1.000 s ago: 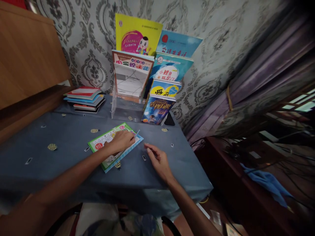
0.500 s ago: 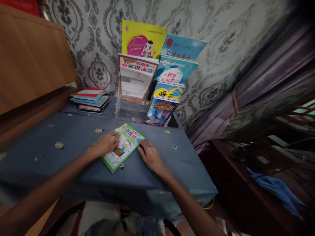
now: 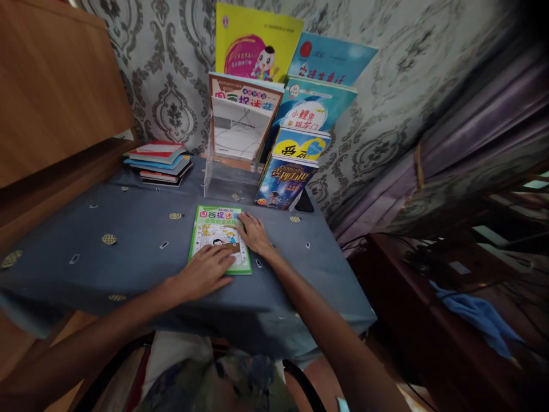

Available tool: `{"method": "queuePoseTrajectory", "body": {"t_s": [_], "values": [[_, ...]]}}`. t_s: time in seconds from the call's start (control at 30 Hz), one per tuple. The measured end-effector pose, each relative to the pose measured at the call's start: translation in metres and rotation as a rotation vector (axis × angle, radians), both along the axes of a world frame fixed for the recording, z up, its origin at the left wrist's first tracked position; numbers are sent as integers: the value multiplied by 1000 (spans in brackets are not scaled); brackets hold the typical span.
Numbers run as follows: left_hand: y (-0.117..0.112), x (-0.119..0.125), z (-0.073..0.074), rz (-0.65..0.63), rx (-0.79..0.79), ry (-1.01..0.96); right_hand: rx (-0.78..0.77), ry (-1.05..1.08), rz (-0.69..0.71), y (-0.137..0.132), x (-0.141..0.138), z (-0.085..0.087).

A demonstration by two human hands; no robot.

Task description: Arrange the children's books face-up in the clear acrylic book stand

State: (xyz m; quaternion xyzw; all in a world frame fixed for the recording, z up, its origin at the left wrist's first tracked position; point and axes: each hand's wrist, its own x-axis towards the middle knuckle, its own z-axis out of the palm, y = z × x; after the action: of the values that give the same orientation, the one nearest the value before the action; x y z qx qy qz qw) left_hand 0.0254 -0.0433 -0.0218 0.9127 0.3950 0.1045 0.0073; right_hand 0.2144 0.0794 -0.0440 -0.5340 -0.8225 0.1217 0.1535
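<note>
A green-bordered picture book (image 3: 217,233) lies flat and closed on the dark blue tablecloth (image 3: 141,240), its cover facing up. My left hand (image 3: 208,270) rests across the book's lower left part with the fingers stretched out over the cover picture. At the upper right edge of the book is my right hand (image 3: 254,232), fingers extended, the tips touching the cover's corner. Neither hand is wrapped around the book. Behind it stands a clear acrylic book rack (image 3: 231,186) with several books upright in two columns, a dark blue book (image 3: 283,180) at the front right.
A small stack of books (image 3: 158,165) lies at the back left beside a wooden cabinet (image 3: 60,74). A black phone-like object (image 3: 305,201) sits behind the rack's right side. To the right stand a dark red cabinet (image 3: 386,297) with a blue cloth (image 3: 476,315) and loose cables.
The book has turned from slanted to nearly straight. My left hand has moved from its upper left side to its lower part; my right hand has shifted up along the right edge.
</note>
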Motion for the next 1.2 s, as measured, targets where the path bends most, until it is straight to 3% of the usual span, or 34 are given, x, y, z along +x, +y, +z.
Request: {"method": "queuePoseTrajectory", "body": {"t_s": [0.13,0.3,0.43,0.6,0.77,0.83,1.0,1.1,1.2], "values": [[0,20,-3,-6,72,85,-20,49,13,6,5,-8],[1,20,17,-24,28,131,-47,194,121,10,20,-15],[2,15,25,-37,15,51,-86,320,192,-7,34,-11],[0,14,11,-16,19,-22,-71,310,165,-52,31,-4],[8,-3,-13,-36,21,-205,16,51,154,-96,18,-2],[19,-17,-22,81,39,-214,-14,-9,169,-100,18,1],[51,-43,-36,579,0,-150,-4,-10,108,-82,14,7],[68,-46,-35,600,-90,-356,16,46,19,-64,2,2],[80,-45,-28,592,-284,-815,20,135,-19,-53,-8,-10]]}}
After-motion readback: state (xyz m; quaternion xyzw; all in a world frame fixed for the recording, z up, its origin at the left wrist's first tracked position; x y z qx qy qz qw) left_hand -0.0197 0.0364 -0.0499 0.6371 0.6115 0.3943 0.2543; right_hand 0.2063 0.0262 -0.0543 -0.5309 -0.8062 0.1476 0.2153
